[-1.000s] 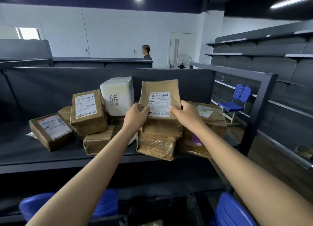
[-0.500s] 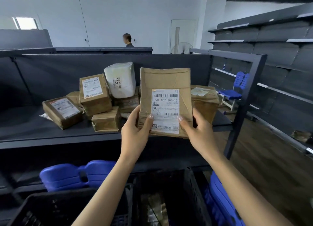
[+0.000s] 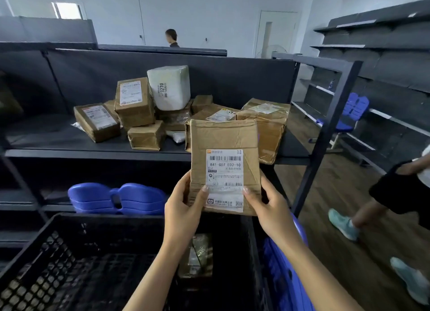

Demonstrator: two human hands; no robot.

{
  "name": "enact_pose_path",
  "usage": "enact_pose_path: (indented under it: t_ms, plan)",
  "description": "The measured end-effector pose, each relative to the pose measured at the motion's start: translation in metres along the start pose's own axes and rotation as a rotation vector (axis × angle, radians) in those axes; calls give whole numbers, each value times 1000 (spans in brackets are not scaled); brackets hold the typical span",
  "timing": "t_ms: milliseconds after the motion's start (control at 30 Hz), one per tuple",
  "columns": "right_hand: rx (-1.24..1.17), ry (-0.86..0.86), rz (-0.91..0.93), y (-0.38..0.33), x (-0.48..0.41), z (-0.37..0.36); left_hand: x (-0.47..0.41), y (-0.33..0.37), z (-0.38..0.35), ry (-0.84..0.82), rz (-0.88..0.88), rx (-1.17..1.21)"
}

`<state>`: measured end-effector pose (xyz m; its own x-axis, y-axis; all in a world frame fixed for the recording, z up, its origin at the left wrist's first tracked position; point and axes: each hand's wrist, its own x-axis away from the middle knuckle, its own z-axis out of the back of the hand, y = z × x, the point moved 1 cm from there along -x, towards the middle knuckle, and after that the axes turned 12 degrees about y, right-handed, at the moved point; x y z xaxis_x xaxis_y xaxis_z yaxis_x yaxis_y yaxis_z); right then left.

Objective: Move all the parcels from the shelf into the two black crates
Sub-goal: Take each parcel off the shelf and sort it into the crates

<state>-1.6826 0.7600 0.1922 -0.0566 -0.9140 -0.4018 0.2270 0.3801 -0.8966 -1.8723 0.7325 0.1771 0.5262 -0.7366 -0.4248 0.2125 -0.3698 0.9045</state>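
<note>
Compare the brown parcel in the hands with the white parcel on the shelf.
The flat brown cardboard parcel is thin and creased; the white plastic-wrapped parcel is blocky. The left hand and right hand hold the brown one off the dark shelf; the white one stands on it among brown boxes. Both bear printed labels.

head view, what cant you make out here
Head view:
- Right crate inside: mostly hidden by the left arm and held parcel.
- Left crate: cut off by the bottom edge.
- Label small print: too small.
- Back of the pile on the shelf: hidden by front parcels.
</note>
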Motion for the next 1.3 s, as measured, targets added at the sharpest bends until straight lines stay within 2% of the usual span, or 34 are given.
enact_pose_path:
  t_ms: [433,667,833,1000,1300]
  plan:
    - [5,41,-149,25,35,-4,26,-19,11,-60,83,-64]
    - [105,72,-304,55,38,-11,26,-45,4,-193,175,-197]
    - [246,86,-460,103,50,-15,38,-88,-9,-329,284,-339]
    - [334,115,-488,156,72,-26,56,-152,-20,-448,339,-480]
    - [462,112,-501,233,99,-50,81,-241,-27,-484,441,-585]
